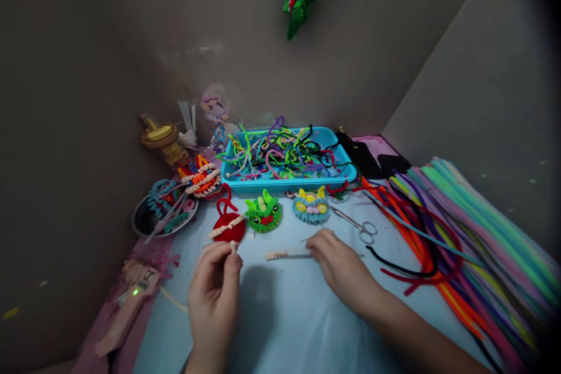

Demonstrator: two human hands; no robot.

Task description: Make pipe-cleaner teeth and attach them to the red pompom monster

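hands: left [214, 280] pinches fuzzy white coil [233, 245], right [337, 263] grips thin coil-tipped stick [287, 255]

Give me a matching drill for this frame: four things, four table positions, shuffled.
Things:
1. blue tray
2. scissors
3. red pipe-cleaner figure
4. pink device with green light

Places:
A. near left edge of the table, left of the left hand
B. just beyond the right hand, to its right
C. far side of the table, full of pipe-cleaner scraps
D. just beyond the left hand, beside the green figure

Pairs: 1-C, 2-B, 3-D, 4-A
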